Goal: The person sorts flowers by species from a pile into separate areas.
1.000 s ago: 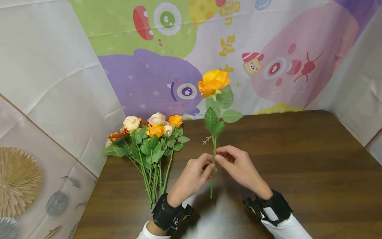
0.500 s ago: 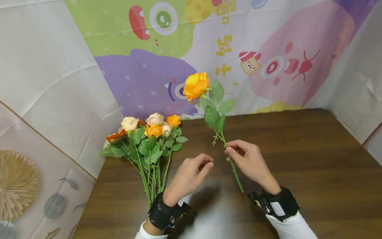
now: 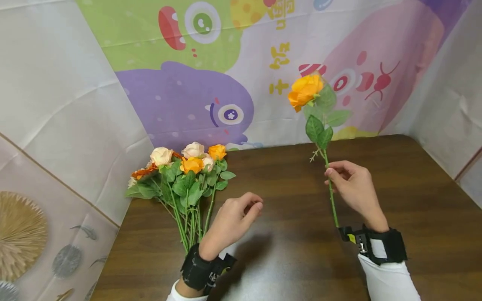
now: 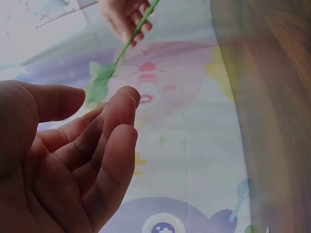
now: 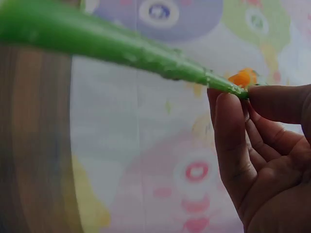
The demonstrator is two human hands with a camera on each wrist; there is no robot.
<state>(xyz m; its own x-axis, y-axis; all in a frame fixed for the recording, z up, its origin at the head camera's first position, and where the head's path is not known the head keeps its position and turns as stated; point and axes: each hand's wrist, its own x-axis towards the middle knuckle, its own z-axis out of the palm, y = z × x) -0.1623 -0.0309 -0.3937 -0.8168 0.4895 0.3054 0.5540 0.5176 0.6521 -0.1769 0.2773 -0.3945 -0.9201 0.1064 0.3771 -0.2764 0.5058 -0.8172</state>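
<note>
**Right fingers (image 5: pixel 231 136) alone are now holding the orange rose (image 3: pixel 306 91)**

I am no longer sharing the stem (image 3: pixel 332 200) between both hands, as I was a second ago: only my right fingers are pinching it, against the thumb, and they are holding the rose farther to my right. The bloom is rising above them, leaning a little leftward before the printed cloth (image 3: pixel 263 125); whether the stem's lower end is touching my wrist strap (image 3: pixel 396 244), I cannot tell. My left fingers (image 4: pixel 119 160) are gripping nothing, bending loosely with a gap to the thumb, over the tabletop (image 3: pixel 286 217) and nearer the bunch of flowers (image 3: pixel 193 190). As I judge it, one pinch is now carrying the whole rose and setting its tilt, which is leaving my left fingers free.
</note>
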